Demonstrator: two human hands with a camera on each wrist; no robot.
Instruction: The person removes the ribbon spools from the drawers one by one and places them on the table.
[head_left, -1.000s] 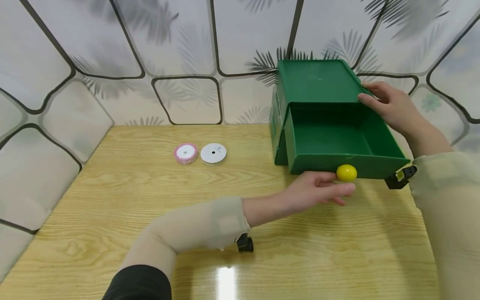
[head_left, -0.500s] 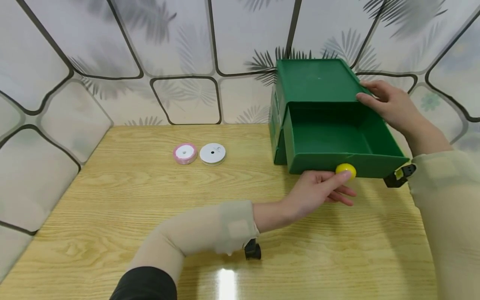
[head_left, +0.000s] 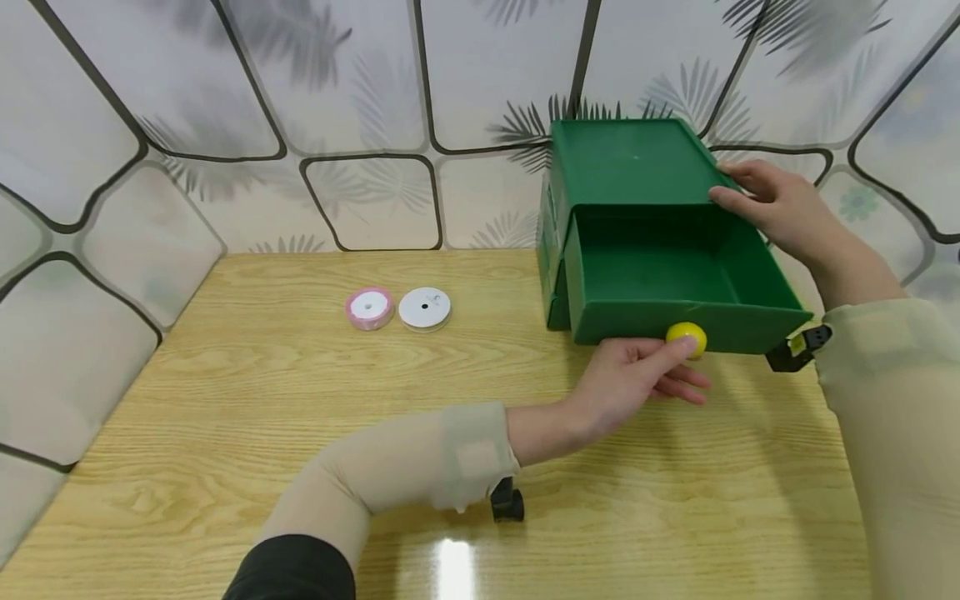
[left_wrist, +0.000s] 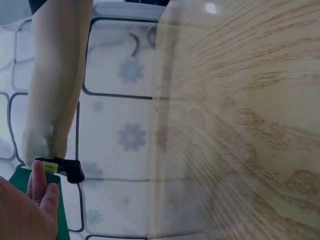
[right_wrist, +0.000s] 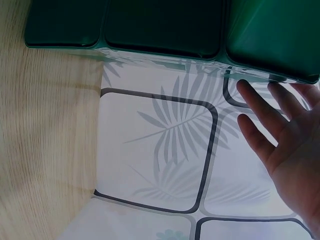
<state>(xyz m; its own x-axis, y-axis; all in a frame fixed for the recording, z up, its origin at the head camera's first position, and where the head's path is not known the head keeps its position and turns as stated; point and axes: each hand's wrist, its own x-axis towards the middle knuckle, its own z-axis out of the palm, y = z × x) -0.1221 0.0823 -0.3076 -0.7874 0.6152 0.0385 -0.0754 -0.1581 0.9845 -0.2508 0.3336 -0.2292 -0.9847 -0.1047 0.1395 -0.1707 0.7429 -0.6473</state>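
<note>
A green drawer cabinet [head_left: 630,162] stands at the back right with its top drawer [head_left: 690,329] pulled out; the visible inside of the drawer is bare. My left hand [head_left: 611,396] pinches the round yellow knob [head_left: 684,337] on the drawer front, thumb over it and the other fingers stretched beyond. In the left wrist view the left hand [left_wrist: 35,210] overlaps the green drawer front [left_wrist: 62,220]. My right hand [head_left: 780,208] rests on the cabinet's right top edge. In the right wrist view the right hand [right_wrist: 290,145] has straight, spread fingers, tips at the cabinet's side [right_wrist: 165,25].
A pink-rimmed ribbon spool [head_left: 370,308] and a white spool [head_left: 425,309] lie flat side by side on the wooden table [head_left: 187,417], left of the cabinet. A patterned cloth wall [head_left: 375,75] rises right behind the cabinet.
My left thumb has come up from below onto the yellow knob. The drawer has slid in very slightly toward the cabinet. My right hand stays at the cabinet's edge.
</note>
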